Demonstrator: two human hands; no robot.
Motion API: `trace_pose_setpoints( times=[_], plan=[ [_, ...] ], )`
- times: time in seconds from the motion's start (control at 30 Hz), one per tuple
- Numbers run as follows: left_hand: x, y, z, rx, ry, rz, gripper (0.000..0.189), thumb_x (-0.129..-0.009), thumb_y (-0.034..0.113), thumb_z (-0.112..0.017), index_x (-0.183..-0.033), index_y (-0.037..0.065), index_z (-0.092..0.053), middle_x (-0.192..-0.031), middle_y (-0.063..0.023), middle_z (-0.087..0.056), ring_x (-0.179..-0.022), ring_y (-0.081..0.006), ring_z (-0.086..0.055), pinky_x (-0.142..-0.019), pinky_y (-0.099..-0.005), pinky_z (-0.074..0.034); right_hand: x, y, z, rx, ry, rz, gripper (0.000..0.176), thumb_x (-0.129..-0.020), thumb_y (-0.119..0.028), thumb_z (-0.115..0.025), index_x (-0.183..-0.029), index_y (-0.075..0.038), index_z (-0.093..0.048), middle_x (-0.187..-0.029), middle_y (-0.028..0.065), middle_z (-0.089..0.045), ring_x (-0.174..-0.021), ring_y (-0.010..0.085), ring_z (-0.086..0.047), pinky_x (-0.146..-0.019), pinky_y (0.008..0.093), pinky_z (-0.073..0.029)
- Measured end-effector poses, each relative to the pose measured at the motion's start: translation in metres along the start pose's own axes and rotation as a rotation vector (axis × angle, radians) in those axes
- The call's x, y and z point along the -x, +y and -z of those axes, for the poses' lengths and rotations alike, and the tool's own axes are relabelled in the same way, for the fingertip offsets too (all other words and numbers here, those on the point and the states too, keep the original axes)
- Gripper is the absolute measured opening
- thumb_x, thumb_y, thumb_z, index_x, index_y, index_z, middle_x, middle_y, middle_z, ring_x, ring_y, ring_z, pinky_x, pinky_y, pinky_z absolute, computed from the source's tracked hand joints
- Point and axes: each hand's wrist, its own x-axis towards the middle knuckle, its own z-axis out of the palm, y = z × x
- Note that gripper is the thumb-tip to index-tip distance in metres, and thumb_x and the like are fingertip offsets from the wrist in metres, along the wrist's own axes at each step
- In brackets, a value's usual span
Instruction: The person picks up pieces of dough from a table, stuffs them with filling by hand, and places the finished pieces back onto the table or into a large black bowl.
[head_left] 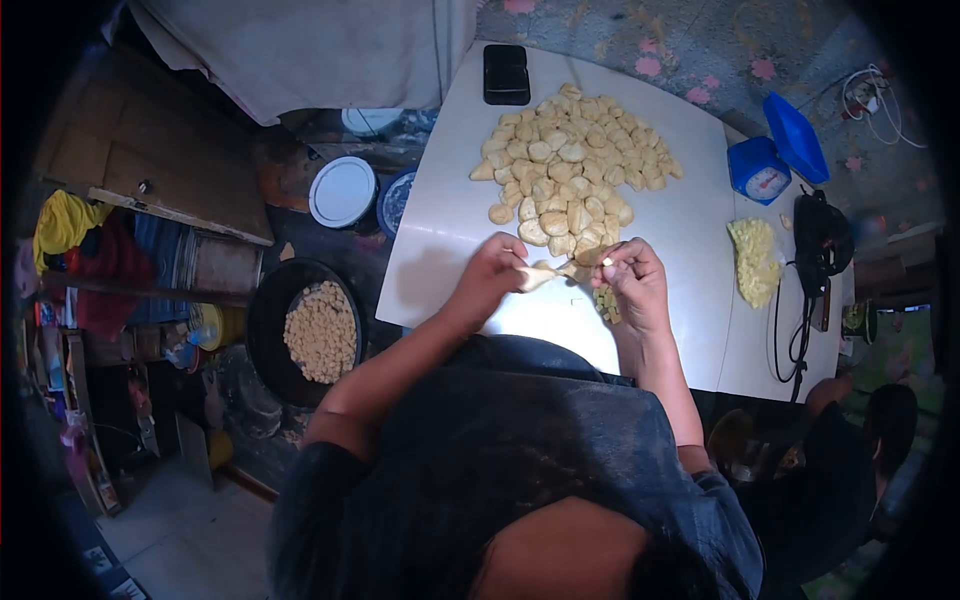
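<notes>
Pinching a thin, soft piece of dough (pixel 540 276) in the left hand (pixel 493 275), just over the near part of the white table (pixel 435 235). Holding a tiny pale chunk (pixel 607 262) between the fingertips of the right hand (pixel 637 280), close to the dough's far end. Hands apart, with the dough in the gap between; hard to tell if also touched by the right fingers. Just below the right hand, on the table, a little pile of green-yellow cubes (pixel 606 304). Right past both hands, a big heap of dough balls (pixel 570 155), pale and lumpy, spread wide at the back. Behind the heap, near the table's back edge, a flat black case or phone (pixel 507 75). Over to the right, a blue kitchen scale (pixel 758 170) with a round dial, and just beside it a blue tray (pixel 796 138), tilted. Nearer on that side, a clear bag of pale green-yellow bits (pixel 755 262), then a dark bundle with black cords (pixel 822 235). Down to the left of the table, a big black tub (pixel 262 350) with small dough lumps (pixel 322 332) inside. Past the tub, a bucket with a white lid (pixel 343 192). At the lower right, another person (pixel 825 480) in dark clothes.
</notes>
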Motion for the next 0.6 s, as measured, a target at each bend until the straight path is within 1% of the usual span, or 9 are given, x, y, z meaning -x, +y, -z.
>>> trace_pose_setpoints(
  times=[0.03,0.1,0.13,0.23,0.3,0.37,0.43,0.53,0.6],
  plan=[
    [0.003,0.007,0.002,0.002,0.002,0.003,0.009,-0.081,0.002,-0.054,-0.090,0.005,-0.052,-0.086,-0.0034,-0.056,-0.081,-0.0139,-0.055,-0.075,-0.0270,-0.043,-0.001,0.001,-0.004,0.000,0.001,-0.004,0.011,-0.082,0.002,-0.060,-0.091,-0.002,-0.055,-0.089,0.0097,-0.061,-0.075,0.0158,-0.062,-0.069,0.0281,-0.053],
    [0.006,0.017,0.010,0.224,0.141,0.148,0.012,-0.084,0.005,-0.051,-0.096,0.003,-0.055,-0.089,-0.0060,-0.057,-0.081,-0.0154,-0.055,-0.076,-0.0273,-0.044,-0.004,0.000,-0.016,0.027,-0.036,-0.094,0.012,-0.081,0.002,-0.061,-0.092,-0.002,-0.057,-0.086,0.0082,-0.061,-0.074,0.0149,-0.062,-0.069,0.0279,-0.053],
    [0.008,0.009,0.019,0.246,0.154,0.143,0.016,-0.089,0.011,-0.049,-0.100,0.001,-0.055,-0.094,-0.0085,-0.058,-0.083,-0.0169,-0.056,-0.079,-0.0301,-0.046,-0.006,0.003,-0.023,0.025,-0.046,-0.106,0.013,-0.081,0.004,-0.061,-0.093,-0.001,-0.058,-0.083,0.0077,-0.064,-0.072,0.0117,-0.061,-0.068,0.0232,-0.051],
    [0.014,0.003,0.028,0.252,0.193,0.184,0.015,-0.088,0.013,-0.054,-0.099,0.002,-0.055,-0.098,-0.0074,-0.058,-0.086,-0.0172,-0.057,-0.081,-0.0300,-0.046,-0.012,0.008,-0.040,0.103,-0.146,-0.093,0.010,-0.081,0.003,-0.063,-0.090,-0.001,-0.059,-0.084,0.0063,-0.064,-0.074,0.0095,-0.059,-0.068,0.0214,-0.049],
    [0.017,-0.002,0.034,0.266,0.161,0.193,0.017,-0.090,0.014,-0.053,-0.101,0.001,-0.055,-0.099,-0.0086,-0.058,-0.088,-0.0184,-0.058,-0.083,-0.0318,-0.048,-0.015,0.013,-0.045,0.178,-0.151,-0.110,0.008,-0.080,0.003,-0.063,-0.086,-0.001,-0.059,-0.083,0.0041,-0.063,-0.075,0.0077,-0.057,-0.068,0.0212,-0.046],
    [0.018,-0.005,0.037,0.281,0.127,0.199,0.018,-0.091,0.015,-0.052,-0.102,0.000,-0.055,-0.100,-0.0098,-0.057,-0.090,-0.0195,-0.058,-0.085,-0.0337,-0.049,-0.020,0.025,-0.046,0.423,-0.226,-0.143,0.007,-0.078,0.003,-0.061,-0.084,-0.001,-0.059,-0.082,0.0014,-0.062,-0.076,0.0064,-0.056,-0.065,0.0224,-0.045],
    [0.017,-0.008,0.036,0.260,0.125,0.188,0.019,-0.090,0.013,-0.054,-0.104,0.000,-0.054,-0.101,-0.0097,-0.058,-0.092,-0.0185,-0.059,-0.087,-0.0321,-0.049,-0.025,0.038,-0.054,0.492,-0.235,-0.076,0.007,-0.076,0.001,-0.059,-0.082,-0.002,-0.058,-0.076,0.0028,-0.061,-0.070,0.0095,-0.057,-0.062,0.0252,-0.045],
    [0.013,-0.009,0.030,0.175,0.150,0.196,0.020,-0.088,0.009,-0.057,-0.106,0.001,-0.053,-0.101,-0.0088,-0.057,-0.093,-0.0171,-0.059,-0.087,-0.0320,-0.051,-0.033,0.040,-0.069,1.095,-0.300,0.219,0.018,-0.073,-0.004,-0.061,-0.091,-0.005,-0.058,-0.074,0.0108,-0.058,-0.066,0.0191,-0.058,-0.061,0.0281,-0.047],
    [0.009,-0.008,0.026,0.107,0.164,0.184,0.021,-0.088,0.007,-0.057,-0.107,0.001,-0.053,-0.100,-0.0080,-0.057,-0.093,-0.0167,-0.058,-0.086,-0.0324,-0.052,-0.034,0.038,-0.074,1.102,-0.322,0.211,0.021,-0.074,-0.004,-0.061,-0.095,-0.005,-0.057,-0.075,0.0096,-0.059,-0.067,0.0177,-0.058,-0.062,0.0277,-0.047]
  ],
)
